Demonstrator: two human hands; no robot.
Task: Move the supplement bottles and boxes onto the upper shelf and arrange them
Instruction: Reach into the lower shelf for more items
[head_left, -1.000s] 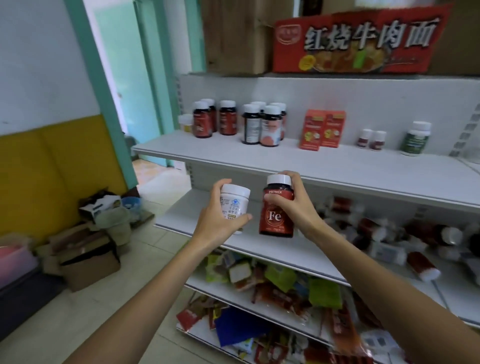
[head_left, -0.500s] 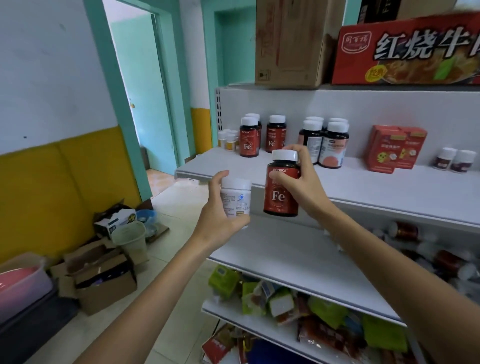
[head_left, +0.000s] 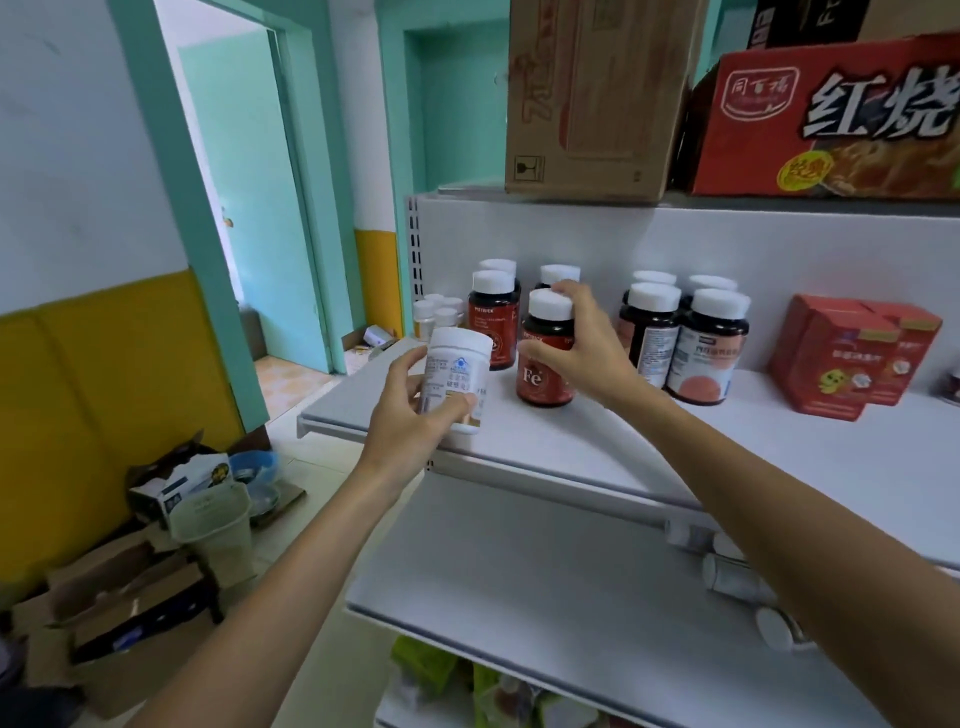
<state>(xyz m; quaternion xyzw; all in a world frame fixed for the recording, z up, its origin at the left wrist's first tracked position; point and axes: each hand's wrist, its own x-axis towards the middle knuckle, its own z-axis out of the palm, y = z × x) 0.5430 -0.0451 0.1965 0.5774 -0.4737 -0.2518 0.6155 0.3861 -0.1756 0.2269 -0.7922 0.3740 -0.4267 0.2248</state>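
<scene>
My right hand grips a dark red "Fe" bottle with a white cap, its base on or just above the upper shelf, in front of two similar red bottles. My left hand holds a white bottle upright over the shelf's front left corner. To the right stand several dark bottles with white labels and two red boxes. Small white bottles are bunched at the back left.
Cardboard cartons and a red noodle carton sit on the top shelf. The lower shelf has bottles lying at its right. Snack packets fill the shelf below. Open boxes and a bin crowd the floor at left.
Both hands rose and reached forward to the upper shelf. The Fe bottle went from mid-air to in front of the red bottles. The white bottle moved up over the shelf's front left corner.
</scene>
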